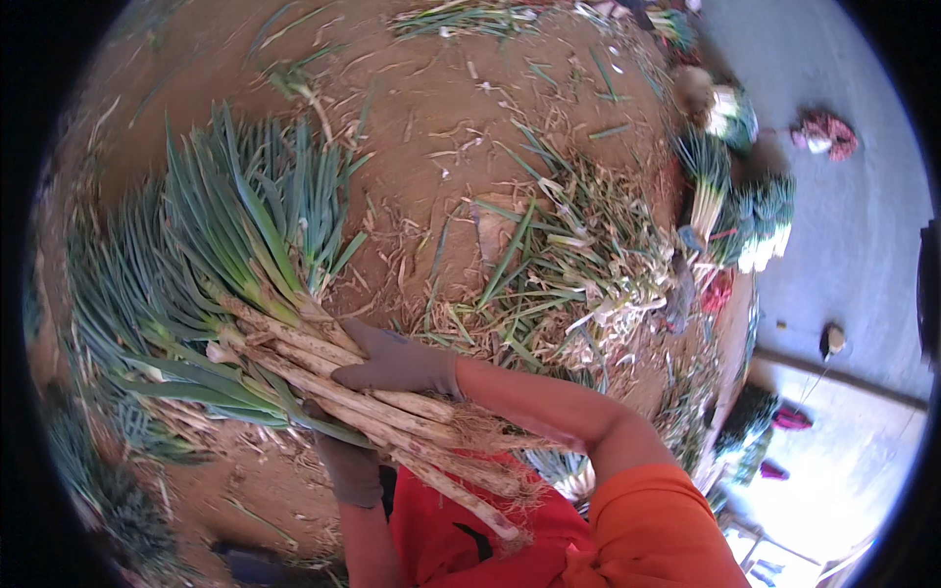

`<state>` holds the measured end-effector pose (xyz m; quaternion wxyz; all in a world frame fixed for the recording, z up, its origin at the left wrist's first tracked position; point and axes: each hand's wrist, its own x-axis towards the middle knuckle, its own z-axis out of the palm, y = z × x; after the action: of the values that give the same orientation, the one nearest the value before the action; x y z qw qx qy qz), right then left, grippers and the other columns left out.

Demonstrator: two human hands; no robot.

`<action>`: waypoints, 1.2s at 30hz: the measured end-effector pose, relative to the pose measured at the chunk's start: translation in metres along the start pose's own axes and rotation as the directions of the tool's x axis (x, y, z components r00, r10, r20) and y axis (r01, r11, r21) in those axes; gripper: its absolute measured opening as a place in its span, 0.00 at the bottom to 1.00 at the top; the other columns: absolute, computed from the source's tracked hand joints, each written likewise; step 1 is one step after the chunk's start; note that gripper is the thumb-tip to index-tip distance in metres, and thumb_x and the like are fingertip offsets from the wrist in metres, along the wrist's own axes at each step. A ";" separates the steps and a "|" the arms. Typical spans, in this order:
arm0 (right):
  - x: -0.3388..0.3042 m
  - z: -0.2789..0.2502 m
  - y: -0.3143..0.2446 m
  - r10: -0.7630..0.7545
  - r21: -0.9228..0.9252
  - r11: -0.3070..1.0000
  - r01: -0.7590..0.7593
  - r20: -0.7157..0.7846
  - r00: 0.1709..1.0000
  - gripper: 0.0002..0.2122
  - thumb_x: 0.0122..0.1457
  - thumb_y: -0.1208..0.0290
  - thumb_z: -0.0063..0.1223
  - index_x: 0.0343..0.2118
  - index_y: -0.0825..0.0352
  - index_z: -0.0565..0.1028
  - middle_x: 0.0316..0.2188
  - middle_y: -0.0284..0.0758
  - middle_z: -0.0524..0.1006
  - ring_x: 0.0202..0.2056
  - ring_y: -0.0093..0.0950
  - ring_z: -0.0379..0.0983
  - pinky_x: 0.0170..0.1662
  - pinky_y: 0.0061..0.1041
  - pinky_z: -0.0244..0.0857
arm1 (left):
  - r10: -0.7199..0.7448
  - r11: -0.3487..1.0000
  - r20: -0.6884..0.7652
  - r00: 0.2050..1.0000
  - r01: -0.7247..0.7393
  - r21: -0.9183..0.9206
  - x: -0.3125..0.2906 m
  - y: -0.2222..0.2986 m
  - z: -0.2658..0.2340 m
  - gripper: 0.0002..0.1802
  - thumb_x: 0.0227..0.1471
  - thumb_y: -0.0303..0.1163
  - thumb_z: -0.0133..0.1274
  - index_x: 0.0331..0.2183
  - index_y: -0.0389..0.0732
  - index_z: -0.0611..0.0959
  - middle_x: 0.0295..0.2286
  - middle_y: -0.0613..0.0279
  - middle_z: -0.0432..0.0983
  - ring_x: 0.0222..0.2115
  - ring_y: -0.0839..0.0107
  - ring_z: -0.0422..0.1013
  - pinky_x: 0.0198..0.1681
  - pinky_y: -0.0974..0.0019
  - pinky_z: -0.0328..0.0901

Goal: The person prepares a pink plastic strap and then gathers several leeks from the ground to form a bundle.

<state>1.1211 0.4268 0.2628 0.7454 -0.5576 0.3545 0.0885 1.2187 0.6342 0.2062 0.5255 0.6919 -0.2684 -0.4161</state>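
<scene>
My gloved right hand (407, 363) is closed over the top of several thick, soil-stained green onions (348, 400). Beneath the same stalks, my gloved left hand (348, 468) grips from below, its fingers mostly hidden. The onions lie slanted across my hands, with their stringy roots (505, 480) toward my red-clad lap and green leaves pointing up and left. Just past the leaf end is a large pile of green onions (127, 284) on the ground; the held leaves overlap it, so I cannot tell exactly where one ends.
A heap of trimmed leaves and peelings (598, 255) covers the brown soil (412, 147) right of centre. Tied onion bundles (765, 220) stand along the edge of a grey paved floor (794, 78) at the right. More cut onions (466, 20) lie at the far side.
</scene>
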 end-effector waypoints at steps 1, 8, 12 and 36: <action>-0.012 -0.009 -0.001 0.001 0.034 0.999 0.000 -0.039 0.999 0.41 0.54 0.55 0.55 0.65 0.70 0.48 0.60 0.50 0.61 0.61 0.38 0.57 0.63 0.31 0.48 | -0.173 0.938 0.010 0.985 0.168 -0.302 0.003 0.020 0.017 0.44 0.51 0.56 0.55 0.58 0.36 0.62 0.54 0.51 0.63 0.53 0.62 0.63 0.55 0.64 0.61; -0.087 -0.062 -0.020 -0.063 0.179 0.977 0.114 -0.269 0.961 0.39 0.56 0.58 0.54 0.64 0.73 0.48 0.59 0.50 0.61 0.60 0.36 0.57 0.62 0.29 0.50 | -0.340 0.698 0.292 0.894 0.448 -0.559 0.035 0.117 0.089 0.31 0.64 0.51 0.38 0.58 0.39 0.63 0.52 0.56 0.64 0.51 0.66 0.65 0.54 0.61 0.65; -0.118 -0.085 -0.013 -0.037 0.153 0.983 0.103 -0.384 0.922 0.42 0.55 0.56 0.55 0.64 0.75 0.46 0.58 0.50 0.63 0.58 0.37 0.61 0.60 0.29 0.53 | -0.297 0.591 0.444 0.845 0.528 -0.610 0.041 0.131 0.118 0.30 0.63 0.45 0.43 0.60 0.40 0.59 0.54 0.56 0.62 0.52 0.67 0.64 0.54 0.63 0.64; -0.304 -0.332 0.059 -0.021 0.397 0.807 0.437 -0.721 0.693 0.33 0.57 0.65 0.55 0.61 0.71 0.53 0.52 0.46 0.69 0.51 0.30 0.68 0.53 0.28 0.63 | -0.136 0.989 0.719 0.682 0.055 0.135 0.093 0.239 0.444 0.28 0.61 0.43 0.45 0.57 0.38 0.64 0.51 0.54 0.65 0.51 0.64 0.65 0.53 0.62 0.65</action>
<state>0.7245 0.2309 0.3664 0.6905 -0.3576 0.5378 -0.3257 0.9009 0.2625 0.3612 0.3178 0.5097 -0.4387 -0.6684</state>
